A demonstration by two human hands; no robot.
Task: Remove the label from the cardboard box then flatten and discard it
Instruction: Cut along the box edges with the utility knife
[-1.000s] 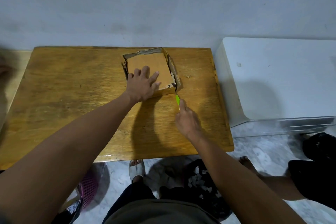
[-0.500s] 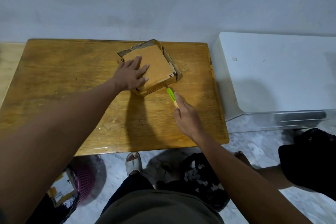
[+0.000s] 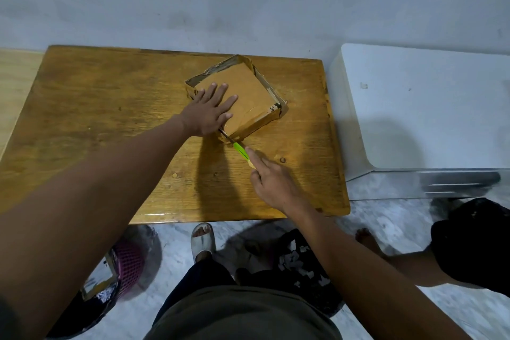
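A brown cardboard box (image 3: 248, 91) lies on the wooden table (image 3: 110, 119), turned at an angle, with its flaps standing up along the far sides. A small white label scrap with black print (image 3: 271, 108) remains at its right corner. My left hand (image 3: 211, 109) presses flat on the box top, fingers spread. My right hand (image 3: 271, 182) grips a green utility knife (image 3: 241, 150), index finger along its back. The blade tip sits at the box's near corner, just under my left palm.
A white appliance (image 3: 427, 107) stands to the right of the table. On the floor below are a purple basket (image 3: 128, 265) with cardboard, a black bag holding paper scraps (image 3: 295, 265), my sandalled foot (image 3: 202, 240), and another person's leg (image 3: 400, 262) at the right.
The box has rotated clockwise under my left hand. My right hand has moved the knife left from the box's right corner to its near corner.
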